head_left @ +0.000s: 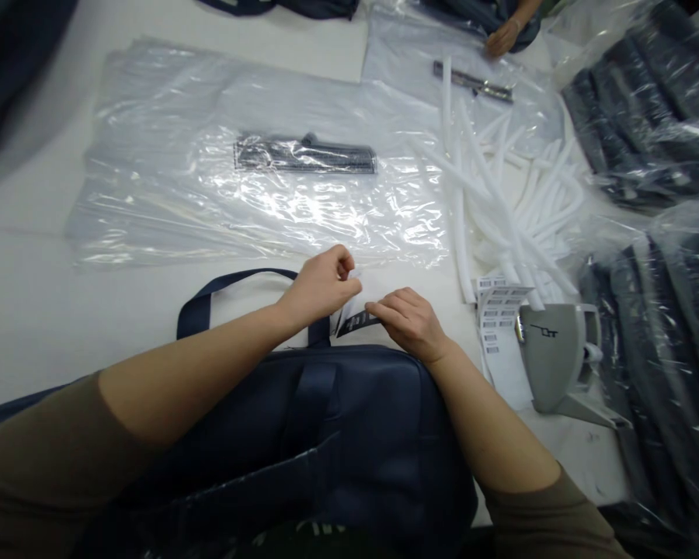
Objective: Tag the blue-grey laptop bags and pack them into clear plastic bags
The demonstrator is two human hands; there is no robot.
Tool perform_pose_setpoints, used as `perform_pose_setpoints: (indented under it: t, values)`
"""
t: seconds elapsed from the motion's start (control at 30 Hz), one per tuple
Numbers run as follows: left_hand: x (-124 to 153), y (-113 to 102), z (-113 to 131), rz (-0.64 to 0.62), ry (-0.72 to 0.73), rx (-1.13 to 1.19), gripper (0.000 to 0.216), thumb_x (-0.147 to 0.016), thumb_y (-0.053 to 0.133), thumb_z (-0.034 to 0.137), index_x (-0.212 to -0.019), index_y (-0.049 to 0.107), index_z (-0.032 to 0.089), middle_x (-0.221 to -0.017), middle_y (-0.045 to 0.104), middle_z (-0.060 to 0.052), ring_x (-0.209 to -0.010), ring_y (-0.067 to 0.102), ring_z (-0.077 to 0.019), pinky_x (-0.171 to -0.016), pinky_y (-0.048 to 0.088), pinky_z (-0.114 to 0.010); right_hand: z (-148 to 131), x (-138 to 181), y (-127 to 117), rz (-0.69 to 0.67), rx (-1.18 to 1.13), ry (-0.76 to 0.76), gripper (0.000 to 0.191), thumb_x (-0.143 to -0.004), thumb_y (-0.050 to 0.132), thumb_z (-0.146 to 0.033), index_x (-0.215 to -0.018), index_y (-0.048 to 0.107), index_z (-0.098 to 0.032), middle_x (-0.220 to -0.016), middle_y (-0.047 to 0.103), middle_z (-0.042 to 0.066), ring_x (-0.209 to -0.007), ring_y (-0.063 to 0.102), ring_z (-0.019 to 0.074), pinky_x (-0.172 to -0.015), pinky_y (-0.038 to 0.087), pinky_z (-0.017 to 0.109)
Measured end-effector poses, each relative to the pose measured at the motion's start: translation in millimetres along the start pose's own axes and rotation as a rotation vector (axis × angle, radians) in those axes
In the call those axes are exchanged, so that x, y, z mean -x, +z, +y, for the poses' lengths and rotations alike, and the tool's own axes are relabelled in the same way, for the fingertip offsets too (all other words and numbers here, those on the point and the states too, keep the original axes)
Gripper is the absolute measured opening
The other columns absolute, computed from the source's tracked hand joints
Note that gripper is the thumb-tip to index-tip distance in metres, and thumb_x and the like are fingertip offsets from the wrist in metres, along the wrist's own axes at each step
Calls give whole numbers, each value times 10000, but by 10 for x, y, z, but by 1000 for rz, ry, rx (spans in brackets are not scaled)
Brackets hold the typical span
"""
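Observation:
A dark navy bag (373, 411) lies in front of me at the table's near edge, with one strap handle (195, 317) looped out beyond it. Above its top edge my right hand (411, 320) pinches a black tag (358, 322) printed with small pale text. Just left of it, my left hand (323, 283) is closed, thumb and fingers together beside a whitish slip by the tag. What those fingertips hold is too small to make out.
Flat clear plastic bags (168, 155) with a black printed panel cover the table ahead. White foam-like strips (501, 186) lie right of them, near a barcode sticker sheet (498, 326) and a grey tape dispenser (553, 357). Plastic-wrapped dark goods (664, 349) line the right; another person's hand (502, 39) is far off.

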State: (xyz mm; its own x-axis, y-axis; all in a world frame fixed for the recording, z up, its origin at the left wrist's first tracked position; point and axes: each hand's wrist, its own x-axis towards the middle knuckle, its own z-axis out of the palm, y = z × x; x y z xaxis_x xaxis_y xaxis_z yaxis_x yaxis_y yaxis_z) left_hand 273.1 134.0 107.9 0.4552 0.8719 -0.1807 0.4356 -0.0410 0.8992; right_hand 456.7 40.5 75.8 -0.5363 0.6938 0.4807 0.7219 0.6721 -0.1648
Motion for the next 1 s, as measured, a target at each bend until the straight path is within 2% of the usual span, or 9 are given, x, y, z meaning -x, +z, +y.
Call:
perform_pose_setpoints:
  t: [0.13,0.27,0.4,0.5,0.57,0.7,0.8,0.9,1.0]
  values:
    - [-240,300,269,-277,-65,-63,131,-639,584,85,-723,529,169,-581,558,-13,-554,515,-167,-524,350,-265,-48,-43,-57,53,170,-19,412,-876,538,-110,-1218,554,-339,-751,567,11,-733,508,166,-685,415,319]
    - [-321,421,280,-423,-103,46,65,-760,501,136,-761,563,155,-614,610,-28,-560,590,-172,-516,419,-250,-76,2,-43,197,334,47,203,-815,633,-109,-947,651,-263,-820,575,44,-881,526,195,-760,430,336]
    - [-212,90,128,-339,-2,47,176,-844,504,308,-818,599,162,-784,638,-24,-643,611,-150,-585,457,-245,-15,37,22,86,172,-16,171,-837,541,-61,-738,582,-194,-1067,639,58,-1124,513,218,-883,457,351]
    - [-65,-265,-44,-235,53,-112,320,-850,508,479,-839,613,177,-731,609,-12,-627,571,-150,-583,426,-261,43,67,78,0,4,23,250,-831,431,7,-709,550,-177,-935,661,60,-965,564,175,-805,491,299]
    - [36,-376,-176,-205,28,-105,347,-809,568,523,-875,585,183,-707,572,-4,-634,543,-151,-582,418,-265,65,74,114,-5,-18,66,251,-828,420,15,-756,574,-170,-798,634,48,-807,548,160,-723,488,284]
    - [177,-212,-401,-38,-6,173,573,-674,738,473,-1086,455,193,-903,554,-37,-829,595,-190,-734,520,-330,94,14,188,-44,65,49,376,-872,415,-20,-1175,568,-184,-823,590,45,-767,503,164,-718,477,300]
    - [246,-26,-519,-104,112,295,802,-689,745,407,-1324,293,222,-1242,479,-135,-1088,564,-232,-924,506,-397,145,-38,264,-44,99,17,459,-888,404,-44,-1316,477,-193,-984,575,87,-884,504,181,-784,490,319]
    - [318,48,-629,-244,324,116,914,-685,766,326,-1413,215,279,-1475,274,-130,-1238,475,-262,-1022,457,-413,184,-45,330,-47,80,50,441,-891,417,-56,-1294,507,-211,-1006,583,84,-887,504,175,-786,493,310]
    - [374,95,-685,-200,369,-151,686,-781,606,175,-1392,302,238,-1285,527,-94,-1087,589,-213,-973,496,-379,127,-72,307,0,143,104,395,-878,497,-94,-1223,570,-272,-961,594,62,-924,517,186,-846,467,346]
